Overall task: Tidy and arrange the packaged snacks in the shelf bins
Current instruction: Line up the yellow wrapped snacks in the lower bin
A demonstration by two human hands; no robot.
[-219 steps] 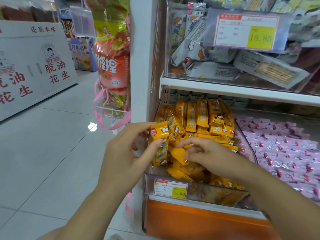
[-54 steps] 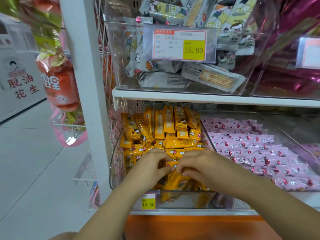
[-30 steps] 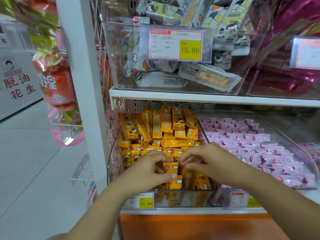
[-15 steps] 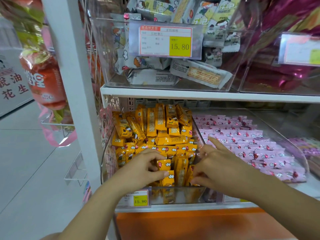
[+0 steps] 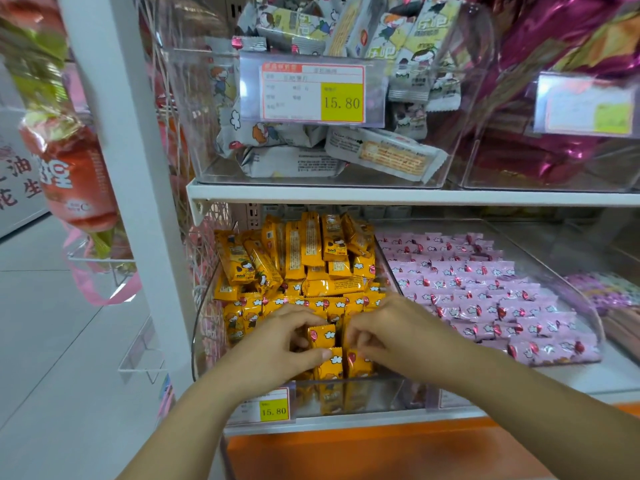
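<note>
Price tag point(image 5: 311, 93), 15.80, above upper shelf point(image 5: 346, 195) front edge; 2nd tag point(image 5: 273, 408) at lower shelf point(image 5: 588, 379) front-left corner. Orange bag point(image 5: 74, 181) hangs left of white post point(image 5: 138, 202). Grey floor point(image 5: 52, 375). Orange panel point(image 5: 346, 452) under lower shelf.

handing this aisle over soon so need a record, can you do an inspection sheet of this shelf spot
surface: white shelf carrying clear bins
job's things: yellow packets, front ones upright, back ones jumbled; pink packets in neat rows in the next bin
clutter: nothing seen
grips: left grip pinches a front yellow packet; right grip has fingers curled onto packets beside it
cables: nothing seen
surroundings: white packets and price tag above; orange bag hanging at left; grey floor
</note>
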